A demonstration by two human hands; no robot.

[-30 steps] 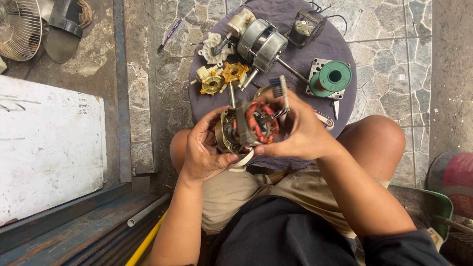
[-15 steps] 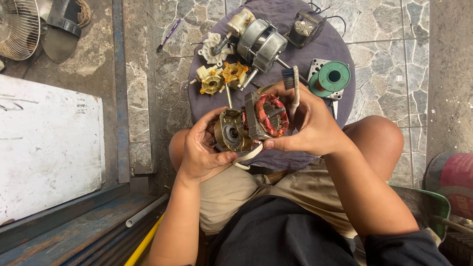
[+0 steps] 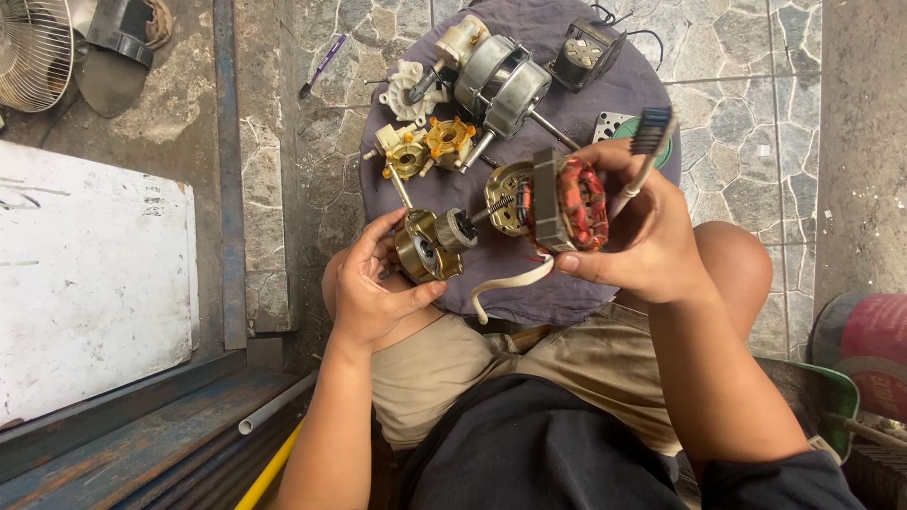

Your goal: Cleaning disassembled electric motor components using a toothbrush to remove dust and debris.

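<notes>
The person sits low over a round purple-grey cloth (image 3: pixel 586 283) spread on the stone-tiled floor (image 3: pixel 737 57), knees tucked under its near edge. The left hand (image 3: pixel 373 293) has its grip closed around a brassy rotor with its shaft (image 3: pixel 430 247), held just above the cloth's left edge. The right hand (image 3: pixel 652 241) has its grip wrapped on a stator block wound in reddish copper wire (image 3: pixel 562 203), and a small dark-bristled brush (image 3: pixel 650 137) stands up between its fingers; a pale cord (image 3: pixel 510 283) droops from the stator. The two parts sit close, a thin gap between them, the shaft end pointing at the stator's bore. Farther back on the cloth lie a silver motor housing (image 3: pixel 501 85), a yellow gear piece (image 3: pixel 449 142), a cream plastic piece (image 3: pixel 408 87) and a dark boxy part (image 3: pixel 586 52), crowding the far half. To the left there is a white board (image 3: pixel 90 283), a blue metal strip (image 3: pixel 227 170) and a fan grille (image 3: pixel 33 52) in the corner. On the right, a green rim (image 3: pixel 836 397) hems in the elbow.
</notes>
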